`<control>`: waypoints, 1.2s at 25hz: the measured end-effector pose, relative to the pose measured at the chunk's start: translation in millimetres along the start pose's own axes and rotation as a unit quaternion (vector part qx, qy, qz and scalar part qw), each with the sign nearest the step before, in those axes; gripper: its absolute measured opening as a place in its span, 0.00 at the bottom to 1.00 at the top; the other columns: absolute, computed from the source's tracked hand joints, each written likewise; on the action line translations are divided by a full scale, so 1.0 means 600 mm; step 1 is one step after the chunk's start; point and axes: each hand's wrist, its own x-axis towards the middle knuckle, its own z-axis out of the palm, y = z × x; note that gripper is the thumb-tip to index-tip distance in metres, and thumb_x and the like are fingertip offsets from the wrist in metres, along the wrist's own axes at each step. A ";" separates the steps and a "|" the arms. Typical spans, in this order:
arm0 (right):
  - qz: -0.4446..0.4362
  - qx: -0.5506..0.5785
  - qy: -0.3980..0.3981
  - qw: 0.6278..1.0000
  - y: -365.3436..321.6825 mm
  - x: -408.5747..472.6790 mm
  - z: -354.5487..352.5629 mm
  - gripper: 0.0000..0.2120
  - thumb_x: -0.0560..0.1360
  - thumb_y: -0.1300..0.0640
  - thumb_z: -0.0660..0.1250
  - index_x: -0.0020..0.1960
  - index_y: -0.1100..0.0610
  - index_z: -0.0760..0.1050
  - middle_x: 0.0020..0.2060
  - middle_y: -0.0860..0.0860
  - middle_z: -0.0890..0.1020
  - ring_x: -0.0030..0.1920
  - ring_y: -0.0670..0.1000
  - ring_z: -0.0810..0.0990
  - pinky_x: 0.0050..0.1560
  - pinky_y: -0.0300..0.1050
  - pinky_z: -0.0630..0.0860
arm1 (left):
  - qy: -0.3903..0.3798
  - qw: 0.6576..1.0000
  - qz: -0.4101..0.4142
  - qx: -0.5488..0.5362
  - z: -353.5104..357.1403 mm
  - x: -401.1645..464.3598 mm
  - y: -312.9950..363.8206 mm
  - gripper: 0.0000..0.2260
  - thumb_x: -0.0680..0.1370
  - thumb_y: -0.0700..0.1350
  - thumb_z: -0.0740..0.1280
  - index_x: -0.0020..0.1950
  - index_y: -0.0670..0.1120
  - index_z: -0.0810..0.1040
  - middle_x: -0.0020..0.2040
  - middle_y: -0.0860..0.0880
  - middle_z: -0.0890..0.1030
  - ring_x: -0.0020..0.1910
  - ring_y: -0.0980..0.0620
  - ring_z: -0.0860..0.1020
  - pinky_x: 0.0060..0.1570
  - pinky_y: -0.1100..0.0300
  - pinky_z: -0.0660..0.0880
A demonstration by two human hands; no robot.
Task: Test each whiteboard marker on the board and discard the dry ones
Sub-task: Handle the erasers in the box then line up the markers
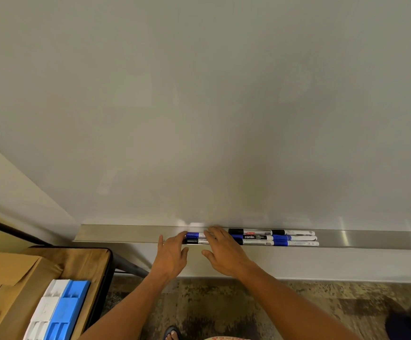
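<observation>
Hands reach to the metal tray (130,233) under the whiteboard (199,106); the left hand (171,256) is spread with loose fingers at the markers' (273,238) left ends, holding nothing; the right hand (224,251) lies flat, fingertips on the markers; the markers lie side by side in the tray; a counter (86,261) with cardboard boxes (10,273) stands at the left.
</observation>
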 end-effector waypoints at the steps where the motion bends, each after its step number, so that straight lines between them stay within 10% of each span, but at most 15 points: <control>1: -0.005 0.005 0.002 1.000 0.000 0.002 -0.005 0.31 0.83 0.43 0.58 0.81 0.55 0.54 0.80 0.53 0.57 0.80 0.54 0.53 0.79 0.53 0.55 | 0.001 1.000 0.001 0.007 0.000 -0.001 0.002 0.23 0.82 0.47 0.63 0.76 0.52 0.62 0.68 0.51 0.76 0.69 0.52 0.72 0.76 0.46 0.43; 19: -0.220 0.044 -0.026 0.974 -0.064 0.008 -0.068 0.33 0.83 0.46 0.58 0.82 0.51 0.46 0.77 0.55 0.63 0.75 0.55 0.63 0.73 0.51 0.65 | 0.189 0.964 -0.169 -0.075 -0.027 -0.171 0.033 0.20 0.79 0.46 0.65 0.72 0.47 0.70 0.68 0.47 0.75 0.65 0.47 0.73 0.68 0.48 0.70; 25: -0.266 0.071 -0.059 0.959 -0.169 0.032 -0.042 0.31 0.83 0.46 0.59 0.81 0.51 0.50 0.77 0.53 0.64 0.75 0.53 0.65 0.70 0.49 0.68 | 0.289 0.899 -0.281 -0.170 -0.054 -0.243 -0.010 0.20 0.79 0.45 0.66 0.71 0.48 0.70 0.67 0.49 0.74 0.67 0.51 0.72 0.69 0.50 0.69; 30: -0.270 0.093 -0.121 0.951 -0.264 0.067 0.003 0.29 0.83 0.44 0.58 0.80 0.49 0.54 0.76 0.52 0.66 0.73 0.54 0.68 0.70 0.52 0.71 | 0.339 0.782 -0.398 -0.340 -0.069 -0.283 -0.092 0.20 0.80 0.44 0.65 0.72 0.46 0.69 0.70 0.47 0.73 0.65 0.51 0.74 0.66 0.52 0.72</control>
